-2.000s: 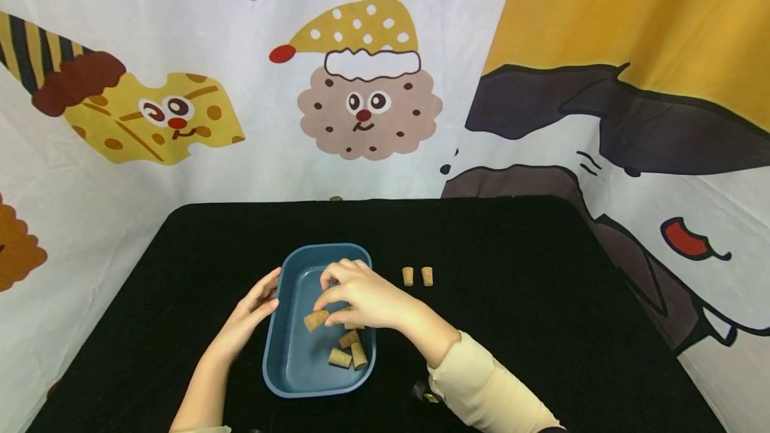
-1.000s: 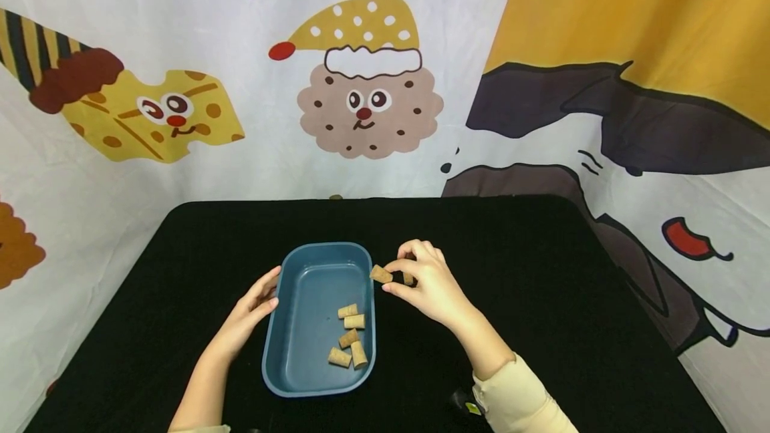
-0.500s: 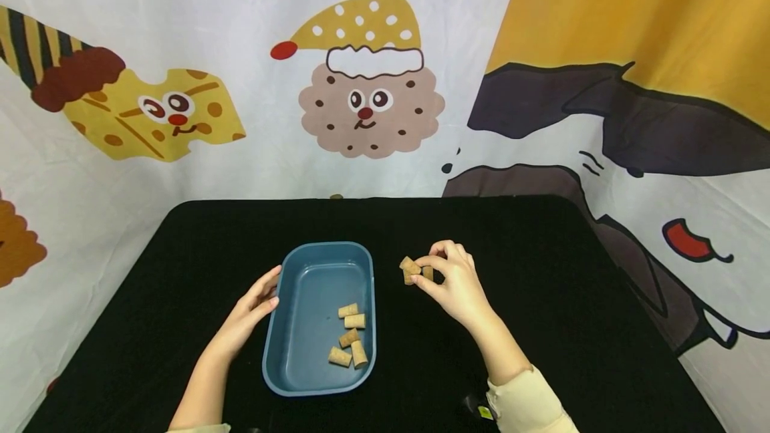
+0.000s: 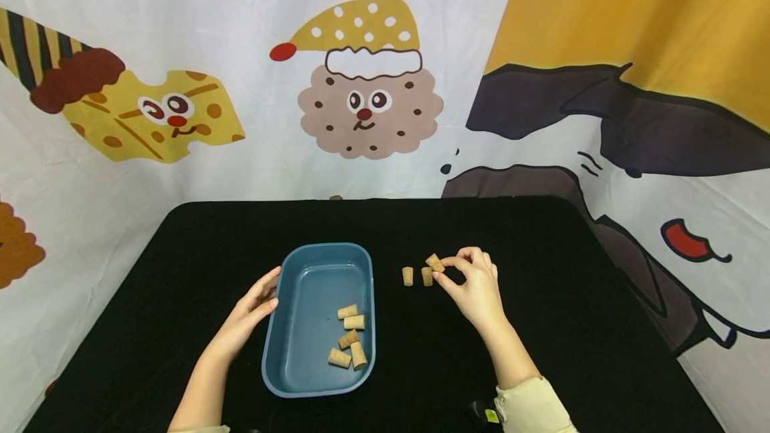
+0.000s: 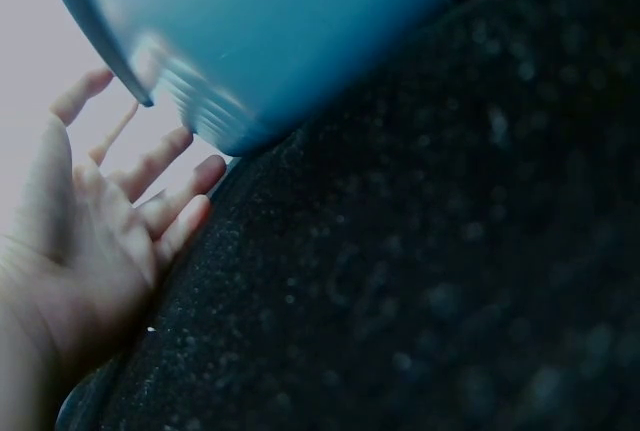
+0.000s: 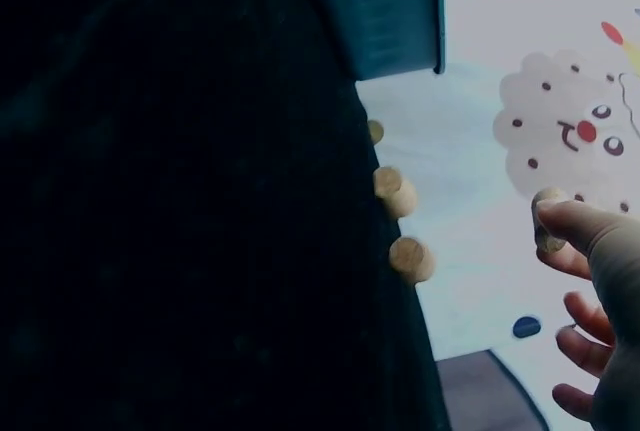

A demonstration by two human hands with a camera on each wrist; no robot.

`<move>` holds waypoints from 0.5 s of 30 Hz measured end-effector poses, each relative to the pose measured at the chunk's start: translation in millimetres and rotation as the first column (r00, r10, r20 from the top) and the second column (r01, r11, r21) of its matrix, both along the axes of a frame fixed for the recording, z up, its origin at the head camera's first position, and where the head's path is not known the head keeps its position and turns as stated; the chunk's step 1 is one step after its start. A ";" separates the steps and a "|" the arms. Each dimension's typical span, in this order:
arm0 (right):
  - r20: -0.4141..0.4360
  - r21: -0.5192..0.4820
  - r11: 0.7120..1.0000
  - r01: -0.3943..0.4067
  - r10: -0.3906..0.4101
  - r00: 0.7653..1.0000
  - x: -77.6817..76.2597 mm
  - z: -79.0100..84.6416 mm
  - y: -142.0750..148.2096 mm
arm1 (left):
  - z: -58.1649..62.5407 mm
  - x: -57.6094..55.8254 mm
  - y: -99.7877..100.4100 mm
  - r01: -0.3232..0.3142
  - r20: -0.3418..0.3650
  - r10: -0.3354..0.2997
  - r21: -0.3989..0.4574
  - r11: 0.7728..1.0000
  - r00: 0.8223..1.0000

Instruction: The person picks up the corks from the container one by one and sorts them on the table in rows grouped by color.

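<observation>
My right hand [image 4: 480, 289] pinches a cork [image 4: 435, 262] between thumb and fingertips, tilted and raised clear of the table in the right wrist view. Close by, two corks stand upright in a row on the black cloth: one on the left [image 4: 408, 276] and one on the right [image 4: 427, 276], the latter nearest the held cork. Several corks [image 4: 355, 321] lie on their sides in the right half of a blue plastic bin [image 4: 272, 353]. Against the bin's left side rests my left hand [image 4: 249, 313], its fingers loosely extended along the outer wall [image 5: 270, 51].
The table is covered in black cloth [image 4: 517, 239]. Behind it hangs a white curtain [image 4: 265, 172] printed with cartoon food. A small black object with a green patch [image 4: 492, 415] shows beside the right sleeve.
My right hand has carried a cork out of the bin and rightward, past the first standing cork to beside the second. The left hand stays at the bin.
</observation>
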State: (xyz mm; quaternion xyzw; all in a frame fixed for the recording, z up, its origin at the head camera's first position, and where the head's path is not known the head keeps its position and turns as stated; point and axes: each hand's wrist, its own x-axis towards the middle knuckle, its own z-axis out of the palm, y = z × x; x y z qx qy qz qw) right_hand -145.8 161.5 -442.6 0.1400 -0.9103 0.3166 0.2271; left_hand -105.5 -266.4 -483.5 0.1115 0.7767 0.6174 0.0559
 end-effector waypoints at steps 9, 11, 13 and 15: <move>0.060 -0.008 0.995 0.094 -0.094 0.994 -1.5 -12.5 9.5 | 0.1 -0.2 -0.8 0.006 0.004 -0.006 0.001 1.000 1.000; 0.081 -0.009 0.994 0.110 -0.109 0.991 -1.9 -15.9 11.2 | -0.2 -0.2 -0.7 0.008 0.001 -0.008 0.001 1.000 1.000; 0.098 -0.008 0.992 0.125 -0.124 0.987 -2.3 -18.9 12.7 | -0.2 -0.1 -0.2 0.005 -0.001 -0.005 0.000 1.000 1.000; 0.115 -0.005 0.990 0.139 -0.138 0.984 -2.9 -22.0 14.2 | 0.1 -0.3 0.5 0.001 -0.006 -0.001 -0.005 1.000 1.000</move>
